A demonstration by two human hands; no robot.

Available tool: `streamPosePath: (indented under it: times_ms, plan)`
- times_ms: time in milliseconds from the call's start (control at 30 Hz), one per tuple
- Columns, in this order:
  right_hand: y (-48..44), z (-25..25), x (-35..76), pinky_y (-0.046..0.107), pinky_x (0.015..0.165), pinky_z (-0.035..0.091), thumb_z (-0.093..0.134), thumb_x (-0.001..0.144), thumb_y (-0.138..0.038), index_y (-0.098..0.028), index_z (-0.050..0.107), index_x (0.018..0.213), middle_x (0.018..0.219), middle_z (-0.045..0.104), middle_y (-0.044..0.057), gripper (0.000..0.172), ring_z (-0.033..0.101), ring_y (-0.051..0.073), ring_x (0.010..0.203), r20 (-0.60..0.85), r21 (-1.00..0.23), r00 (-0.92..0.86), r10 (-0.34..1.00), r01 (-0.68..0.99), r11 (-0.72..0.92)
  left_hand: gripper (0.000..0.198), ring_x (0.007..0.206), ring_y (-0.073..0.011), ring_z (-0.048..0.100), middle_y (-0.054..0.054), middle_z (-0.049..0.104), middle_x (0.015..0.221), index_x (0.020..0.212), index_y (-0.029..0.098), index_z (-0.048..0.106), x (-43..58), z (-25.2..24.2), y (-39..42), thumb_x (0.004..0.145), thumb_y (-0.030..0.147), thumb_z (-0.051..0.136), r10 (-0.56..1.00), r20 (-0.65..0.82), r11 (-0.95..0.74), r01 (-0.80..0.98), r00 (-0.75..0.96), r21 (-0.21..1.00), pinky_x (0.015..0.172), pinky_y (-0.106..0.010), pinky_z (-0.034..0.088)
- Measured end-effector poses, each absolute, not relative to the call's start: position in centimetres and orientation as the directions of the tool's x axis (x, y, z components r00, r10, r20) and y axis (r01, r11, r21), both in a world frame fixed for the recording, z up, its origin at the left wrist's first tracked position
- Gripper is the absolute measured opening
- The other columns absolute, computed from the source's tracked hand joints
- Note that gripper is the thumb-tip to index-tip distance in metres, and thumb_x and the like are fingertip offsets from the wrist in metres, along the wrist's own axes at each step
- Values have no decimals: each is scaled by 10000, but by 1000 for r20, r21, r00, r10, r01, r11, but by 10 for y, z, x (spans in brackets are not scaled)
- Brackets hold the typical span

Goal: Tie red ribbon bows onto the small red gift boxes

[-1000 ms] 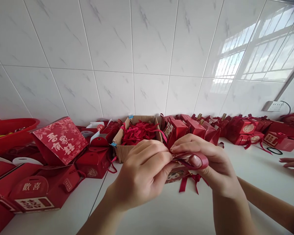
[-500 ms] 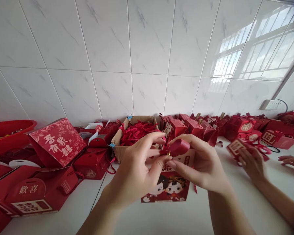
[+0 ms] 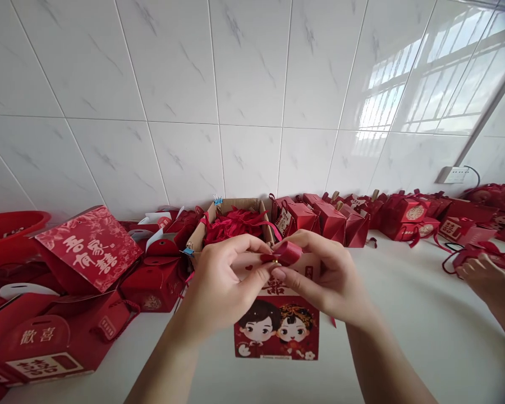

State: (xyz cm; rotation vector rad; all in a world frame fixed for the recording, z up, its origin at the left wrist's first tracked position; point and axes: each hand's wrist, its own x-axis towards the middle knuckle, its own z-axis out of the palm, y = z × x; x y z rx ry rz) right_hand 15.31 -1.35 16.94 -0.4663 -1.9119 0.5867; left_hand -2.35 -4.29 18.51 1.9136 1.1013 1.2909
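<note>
A red gift box (image 3: 276,331) with two cartoon figures on its front stands on the white table before me. Above it, a dark red ribbon (image 3: 289,253) forms a loop, with a tiny gold bead (image 3: 275,261) at its base. My left hand (image 3: 229,283) is closed, thumb and fingers pinching the ribbon left of the bead. On the other side, my right hand (image 3: 326,275) pinches the ribbon at the loop's base, its thumb touching the bead's edge. The fingers hide part of the box's upper panel.
Behind my hands, a cardboard box (image 3: 196,235) holds red ribbons. Red gift boxes (image 3: 90,247) crowd the left, near a red basin (image 3: 36,219); more boxes (image 3: 330,221) line the tiled wall. At far right, another person's hand (image 3: 488,278) touches a red box.
My hands stay pinched on the ribbon, and more of the gift box's front shows below them. The other person's hand and red box have moved right. The view has shifted slightly.
</note>
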Motion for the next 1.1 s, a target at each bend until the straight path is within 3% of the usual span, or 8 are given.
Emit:
streamPosePath:
  times_ms: [267, 367, 500, 600, 700, 800, 900, 1100]
  plan:
    - [-13, 168, 151, 241, 607, 484, 713, 768, -175, -210, 607, 920, 756, 610, -3, 188, 571, 127, 717, 747, -586, -316, 585, 102, 804, 90, 767, -163, 715, -30, 731, 853, 837, 165, 646, -18, 185, -38, 767, 221, 651, 826, 551, -558, 321, 121, 766, 688, -218, 609]
    - [-17, 168, 151, 240, 576, 502, 731, 754, -179, -242, 581, 1034, 750, 623, -15, 324, 591, 132, 697, 725, -651, -284, 628, 16, 759, 113, 702, -168, 712, -30, 729, 763, 803, 159, 646, -18, 189, -41, 728, 232, 689, 846, 528, -527, 275, 77, 804, 622, -212, 604]
    - [-14, 171, 154, 289, 700, 558, 738, 750, -189, -319, 420, 1281, 1009, 632, 17, 632, 629, 158, 855, 627, -764, -383, 678, -129, 633, 190, 566, -143, 679, -9, 721, 664, 768, 167, 665, -24, 195, -46, 638, 261, 768, 799, 561, -531, 185, -216, 827, 496, -180, 568]
    - [-6, 173, 157, 368, 911, 518, 763, 724, -218, -314, 420, 1301, 1142, 600, 40, 678, 574, 202, 1077, 542, -803, -501, 674, -74, 591, 221, 543, -120, 656, 3, 724, 663, 764, 160, 678, -35, 199, -43, 589, 221, 798, 643, 612, -632, 131, -461, 764, 502, -187, 569]
    - [1, 174, 158, 407, 1008, 457, 778, 704, -260, -296, 439, 1305, 1256, 547, 54, 691, 489, 228, 1209, 506, -805, -521, 688, 2, 593, 195, 570, -86, 639, 19, 709, 667, 756, 143, 688, -44, 202, -38, 589, 139, 789, 464, 685, -749, 164, -561, 642, 549, -173, 565]
    - [2, 172, 157, 393, 998, 475, 766, 712, -262, -288, 415, 1328, 1306, 520, 52, 709, 502, 221, 1208, 482, -824, -548, 683, -18, 567, 176, 574, -84, 633, 25, 697, 651, 734, 136, 680, -44, 204, -37, 589, 100, 772, 469, 676, -756, 138, -568, 640, 566, -191, 566]
    - [2, 170, 156, 356, 863, 561, 745, 730, -250, -292, 395, 1341, 1244, 573, 47, 705, 608, 205, 1072, 400, -879, -637, 659, -63, 473, 174, 528, -98, 627, 22, 690, 606, 695, 138, 668, -34, 204, -42, 561, 119, 779, 545, 645, -690, 149, -536, 708, 514, -189, 553]
    - [9, 167, 157, 350, 811, 571, 797, 656, -248, -229, 551, 1154, 1080, 651, 30, 557, 648, 205, 954, 356, -882, -617, 702, 26, 471, 209, 613, -140, 678, -10, 729, 704, 776, 158, 681, -23, 202, -47, 605, 217, 786, 656, 637, -602, 228, -405, 765, 551, -199, 577]
